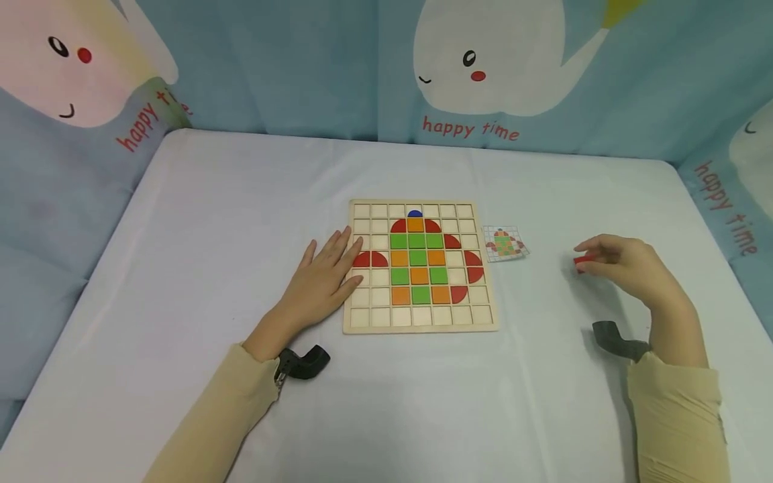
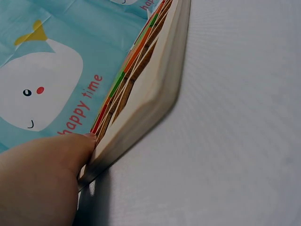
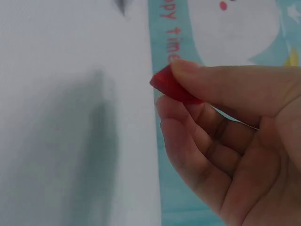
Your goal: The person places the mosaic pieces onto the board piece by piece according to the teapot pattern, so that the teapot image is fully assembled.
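A wooden grid board (image 1: pixel 421 329) lies on the table, filled in part with red quarter-round pieces, green and orange squares, and one blue half-round piece (image 1: pixel 415 213) at the top. Across the board's left edge rests my left hand (image 1: pixel 317 285), its fingers spread and fairly straight; in the left wrist view the thumb (image 2: pixel 75 148) touches the board's rim. Right of the board, my right hand (image 1: pixel 640 272) pinches a small red piece (image 3: pixel 169 85) between thumb and fingers, held above the table. The fingers hide part of its outline.
A small printed card (image 1: pixel 504 244) with a coloured grid pattern lies against the board's right side. The table (image 1: pixel 241 194) has a white cloth. Blue curtains (image 1: pixel 314 74) with whale prints stand behind it. Dark wrist mounts (image 1: pixel 306 363) stick out at both sleeves.
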A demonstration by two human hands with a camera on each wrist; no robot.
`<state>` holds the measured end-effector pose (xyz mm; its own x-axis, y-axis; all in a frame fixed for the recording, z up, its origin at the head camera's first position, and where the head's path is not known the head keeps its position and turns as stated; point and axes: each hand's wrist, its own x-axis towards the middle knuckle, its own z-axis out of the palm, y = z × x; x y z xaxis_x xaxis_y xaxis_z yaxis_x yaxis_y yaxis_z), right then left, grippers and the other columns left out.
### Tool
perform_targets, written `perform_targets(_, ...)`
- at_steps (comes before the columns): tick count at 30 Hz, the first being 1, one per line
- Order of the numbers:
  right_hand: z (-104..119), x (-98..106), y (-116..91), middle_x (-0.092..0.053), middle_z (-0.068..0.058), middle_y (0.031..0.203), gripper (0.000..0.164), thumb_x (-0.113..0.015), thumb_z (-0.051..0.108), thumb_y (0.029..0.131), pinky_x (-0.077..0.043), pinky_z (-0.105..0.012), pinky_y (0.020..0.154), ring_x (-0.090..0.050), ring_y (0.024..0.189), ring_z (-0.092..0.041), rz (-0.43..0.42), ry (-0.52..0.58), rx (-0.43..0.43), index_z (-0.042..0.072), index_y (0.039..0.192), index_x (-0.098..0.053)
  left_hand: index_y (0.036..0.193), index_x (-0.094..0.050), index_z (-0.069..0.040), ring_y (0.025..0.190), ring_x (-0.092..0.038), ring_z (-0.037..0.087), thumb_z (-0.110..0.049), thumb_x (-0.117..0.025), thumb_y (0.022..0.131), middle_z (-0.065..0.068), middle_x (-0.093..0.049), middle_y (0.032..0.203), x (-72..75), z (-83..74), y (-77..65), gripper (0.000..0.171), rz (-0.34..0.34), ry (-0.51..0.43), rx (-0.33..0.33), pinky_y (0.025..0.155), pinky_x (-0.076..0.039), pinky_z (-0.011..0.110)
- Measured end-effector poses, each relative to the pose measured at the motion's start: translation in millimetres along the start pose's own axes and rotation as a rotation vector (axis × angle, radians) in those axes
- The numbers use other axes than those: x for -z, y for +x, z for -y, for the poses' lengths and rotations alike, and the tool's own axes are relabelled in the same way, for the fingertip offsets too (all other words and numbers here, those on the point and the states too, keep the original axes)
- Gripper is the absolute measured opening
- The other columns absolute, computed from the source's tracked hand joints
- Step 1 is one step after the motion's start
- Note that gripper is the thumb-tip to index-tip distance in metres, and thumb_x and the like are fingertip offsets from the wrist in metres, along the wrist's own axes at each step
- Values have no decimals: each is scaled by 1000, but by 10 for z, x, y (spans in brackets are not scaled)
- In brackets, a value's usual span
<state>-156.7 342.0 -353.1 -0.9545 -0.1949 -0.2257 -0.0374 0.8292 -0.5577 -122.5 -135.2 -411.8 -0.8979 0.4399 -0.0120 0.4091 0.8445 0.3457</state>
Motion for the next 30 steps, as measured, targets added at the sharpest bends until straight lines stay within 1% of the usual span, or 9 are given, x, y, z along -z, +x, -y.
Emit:
perform_targets(3, 19, 8, -22, -69, -5, 96, 28, -64, 16, 91, -40, -9, 67, -56, 79, 10, -26, 6, 40, 1, 115, -63, 151, -23, -9, 144, -6, 28, -40, -41, 99, 13, -10, 157, 9, -5, -1, 63, 4, 1, 1, 112, 1, 52)
perform_targets(8, 63, 5, -23, -69, 1, 93, 22, -63, 18, 92, -38, -10, 67, -54, 80, 12, -56, 5, 59, 2, 107, -65, 151, -23, -9, 144, -6, 27, -40, -41, 99, 12, -10, 157, 14, 1, -9, 63, 10, -2, 6, 112, 2, 52)
perform_targets(11, 104, -3, -21, -69, 1, 91, 19, -64, 17, 91, -38, -10, 67, -54, 79, 10, -76, 16, 51, 3, 104, -65, 151, -22, -9, 144, -5, 27, -40, -41, 99, 12, -9, 157, 8, 6, -9, 63, 13, -4, 9, 112, 2, 52)
perform_targets(15, 176, -30, -37, -68, 10, 87, 17, -67, 12, 89, -38, -10, 67, -58, 77, 6, -124, 64, 53, 2, 102, -66, 151, -21, -10, 144, -4, 26, -41, -41, 99, 12, -8, 157, -7, 7, 11, 64, 15, -2, 10, 112, 3, 51)
perform_targets(18, 257, -64, -50, -67, 15, 86, 16, -67, 12, 88, -39, -10, 69, -60, 77, 2, -142, 121, 59, 2, 101, -66, 151, -21, -10, 144, -3, 26, -41, -40, 99, 11, -7, 157, 8, -5, 19, 63, 22, -1, 14, 112, 4, 50)
perform_targets(21, 339, -107, -56, -68, 14, 86, 16, -68, 13, 88, -40, -12, 70, -63, 78, -3, -154, 169, 62, 2, 99, -67, 151, -22, -10, 144, -3, 25, -41, -40, 99, 11, -8, 157, 22, -19, 29, 63, 29, -4, 17, 112, 4, 50)
perform_targets(24, 428, -156, -37, -67, 16, 85, 18, -70, 13, 86, -40, -13, 70, -65, 76, -6, -178, 195, 53, 0, 98, -68, 151, -22, -10, 144, -3, 25, -41, -40, 99, 10, -8, 157, 23, -24, 33, 63, 31, -1, 23, 112, 4, 49)
perform_targets(27, 527, -207, 18, -64, 19, 86, 19, -72, 12, 85, -42, -13, 68, -64, 74, -4, -202, 202, 52, -1, 98, -69, 151, -21, -11, 144, -3, 24, -41, -40, 99, 10, -7, 157, 23, -22, 24, 63, 35, 4, 34, 112, 5, 49)
perform_targets(30, 641, -266, 90, -62, 20, 84, 18, -73, 10, 83, -43, -14, 65, -60, 72, -2, -226, 205, 67, -2, 97, -69, 151, -22, -11, 144, -3, 24, -41, -39, 99, 9, -7, 157, 27, -19, 6, 62, 37, 1, 43, 112, 5, 49)
